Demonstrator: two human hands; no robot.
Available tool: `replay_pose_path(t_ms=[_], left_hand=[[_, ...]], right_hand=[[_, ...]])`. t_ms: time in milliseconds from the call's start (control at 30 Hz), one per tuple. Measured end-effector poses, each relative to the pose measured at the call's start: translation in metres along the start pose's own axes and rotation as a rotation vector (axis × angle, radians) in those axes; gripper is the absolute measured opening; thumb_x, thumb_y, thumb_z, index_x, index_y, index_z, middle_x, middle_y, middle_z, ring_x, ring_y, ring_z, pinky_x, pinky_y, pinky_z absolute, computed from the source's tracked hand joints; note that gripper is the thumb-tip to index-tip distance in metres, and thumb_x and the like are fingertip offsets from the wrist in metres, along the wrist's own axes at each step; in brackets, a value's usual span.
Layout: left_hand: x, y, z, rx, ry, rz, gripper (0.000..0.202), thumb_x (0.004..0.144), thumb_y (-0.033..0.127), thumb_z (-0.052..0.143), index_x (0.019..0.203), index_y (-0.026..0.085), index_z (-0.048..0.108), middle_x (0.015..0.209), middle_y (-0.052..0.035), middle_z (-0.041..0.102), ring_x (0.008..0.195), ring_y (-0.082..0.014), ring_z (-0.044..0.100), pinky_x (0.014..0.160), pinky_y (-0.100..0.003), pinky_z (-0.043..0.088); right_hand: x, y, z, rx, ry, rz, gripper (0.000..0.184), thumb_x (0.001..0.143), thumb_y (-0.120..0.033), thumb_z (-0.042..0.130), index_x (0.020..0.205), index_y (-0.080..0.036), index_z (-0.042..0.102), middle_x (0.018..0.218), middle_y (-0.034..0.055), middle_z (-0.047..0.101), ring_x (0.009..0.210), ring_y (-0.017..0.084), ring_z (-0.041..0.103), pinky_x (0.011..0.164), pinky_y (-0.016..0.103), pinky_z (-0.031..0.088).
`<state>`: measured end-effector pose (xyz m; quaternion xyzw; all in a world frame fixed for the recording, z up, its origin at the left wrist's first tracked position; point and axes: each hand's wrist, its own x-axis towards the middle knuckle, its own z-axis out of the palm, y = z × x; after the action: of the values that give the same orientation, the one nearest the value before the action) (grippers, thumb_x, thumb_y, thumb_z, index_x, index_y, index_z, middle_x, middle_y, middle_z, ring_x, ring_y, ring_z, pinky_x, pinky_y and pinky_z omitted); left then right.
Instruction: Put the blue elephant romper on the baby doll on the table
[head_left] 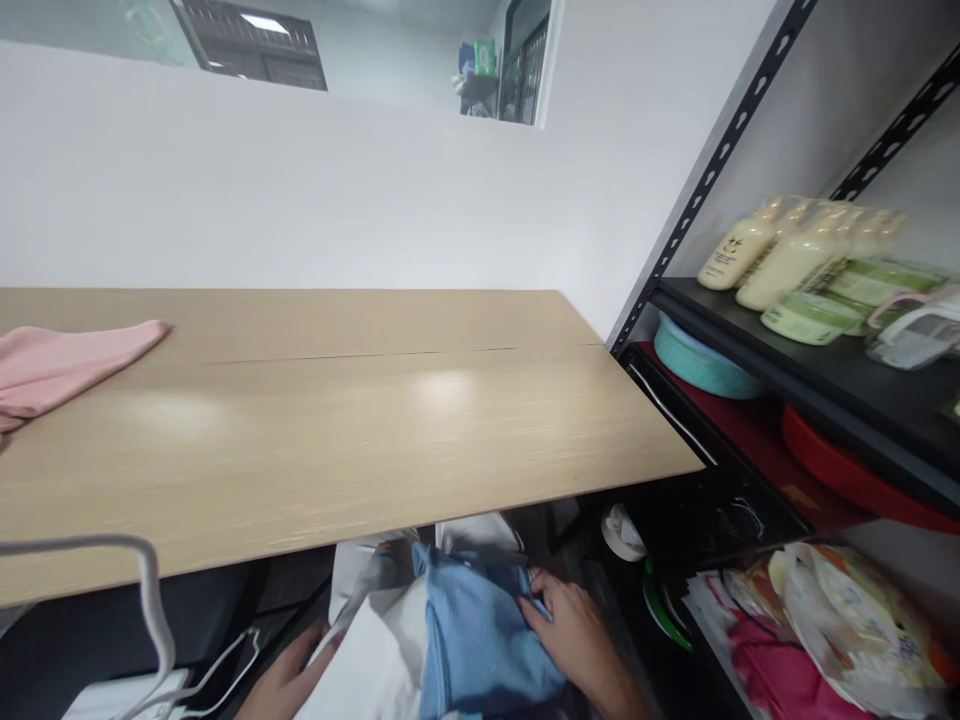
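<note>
Below the table's front edge, a blue piece of clothing [480,625] lies bunched over my lap; its full shape cannot be made out. My right hand [574,630] grips its right edge, thumb and fingers pinched on the fabric. At lower left, my left hand [289,675] is closed around the edge of white-grey cloth [367,650], which spreads beside the blue fabric. A blurred grey strip of that cloth runs upward from the left fingers. Part of the left hand is cut off by the bottom of the view.
A wooden table [375,430] stands ahead, with a pink cloth [67,365] at its left. A white cable [154,600] hangs near a white box [124,695]. On the right, a black shelf [825,370] holds several bottles [795,250], above a teal basin [705,360] and plastic bags [855,620].
</note>
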<state>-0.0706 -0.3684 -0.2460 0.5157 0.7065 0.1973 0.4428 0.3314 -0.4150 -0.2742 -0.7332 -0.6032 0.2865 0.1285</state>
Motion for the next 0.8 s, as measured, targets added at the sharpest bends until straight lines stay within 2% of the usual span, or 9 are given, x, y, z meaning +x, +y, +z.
replay_pose_path(t_ms=[100, 233, 300, 400, 533, 800], left_hand=[[0.003, 0.000, 0.002, 0.000, 0.017, 0.024, 0.061, 0.073, 0.073, 0.070, 0.104, 0.021, 0.083, 0.117, -0.0146, 0.088, 0.124, -0.0434, 0.081, 0.100, -0.038, 0.069], [0.004, 0.000, 0.005, 0.000, 0.027, 0.045, 0.056, 0.072, 0.070, 0.070, 0.102, 0.024, 0.084, 0.113, -0.0106, 0.089, 0.127, -0.0448, 0.079, 0.103, -0.037, 0.067], [0.003, 0.000, 0.004, 0.004, 0.032, 0.046, 0.056, 0.072, 0.070, 0.070, 0.102, 0.025, 0.084, 0.111, -0.0097, 0.089, 0.128, -0.0453, 0.079, 0.102, -0.037, 0.066], [0.003, 0.001, 0.004, 0.016, 0.047, 0.036, 0.055, 0.071, 0.069, 0.070, 0.097, 0.023, 0.083, 0.105, -0.0117, 0.088, 0.125, -0.0472, 0.079, 0.099, -0.038, 0.067], [0.003, 0.002, 0.003, 0.019, 0.051, 0.035, 0.054, 0.069, 0.071, 0.069, 0.093, 0.024, 0.082, 0.099, -0.0123, 0.088, 0.122, -0.0481, 0.080, 0.096, -0.039, 0.068], [0.006, -0.004, 0.006, 0.009, 0.042, 0.081, 0.056, 0.073, 0.070, 0.070, 0.102, 0.024, 0.085, 0.107, -0.0096, 0.089, 0.124, -0.0454, 0.080, 0.100, -0.035, 0.066]], right_hand=[[0.005, 0.008, 0.004, 0.068, -0.010, -0.030, 0.022, 0.099, -0.040, 0.066, 0.101, -0.021, 0.076, 0.089, 0.0046, 0.077, 0.089, 0.024, 0.072, 0.083, 0.030, 0.046], [0.011, 0.025, 0.003, 0.242, 0.001, -0.092, 0.024, 0.096, -0.044, 0.065, 0.094, -0.020, 0.068, 0.069, -0.0044, 0.055, 0.070, 0.016, 0.053, 0.068, 0.027, 0.034], [0.011, 0.032, -0.003, 0.320, 0.004, -0.085, 0.029, 0.098, -0.050, 0.063, 0.093, -0.021, 0.064, 0.066, -0.0069, 0.043, 0.066, 0.014, 0.044, 0.065, 0.027, 0.028], [0.009, 0.038, -0.012, 0.361, 0.057, -0.063, 0.034, 0.099, -0.054, 0.061, 0.091, -0.021, 0.061, 0.066, -0.0083, 0.035, 0.065, 0.014, 0.038, 0.065, 0.028, 0.026], [0.008, 0.042, -0.021, 0.381, 0.124, -0.049, 0.037, 0.098, -0.057, 0.061, 0.088, -0.021, 0.062, 0.067, -0.0082, 0.035, 0.065, 0.014, 0.039, 0.065, 0.028, 0.030], [0.019, 0.052, -0.035, 0.371, 0.231, 0.012, 0.044, 0.095, -0.066, 0.059, 0.087, -0.023, 0.063, 0.063, -0.0060, 0.045, 0.061, 0.016, 0.047, 0.064, 0.028, 0.041]])
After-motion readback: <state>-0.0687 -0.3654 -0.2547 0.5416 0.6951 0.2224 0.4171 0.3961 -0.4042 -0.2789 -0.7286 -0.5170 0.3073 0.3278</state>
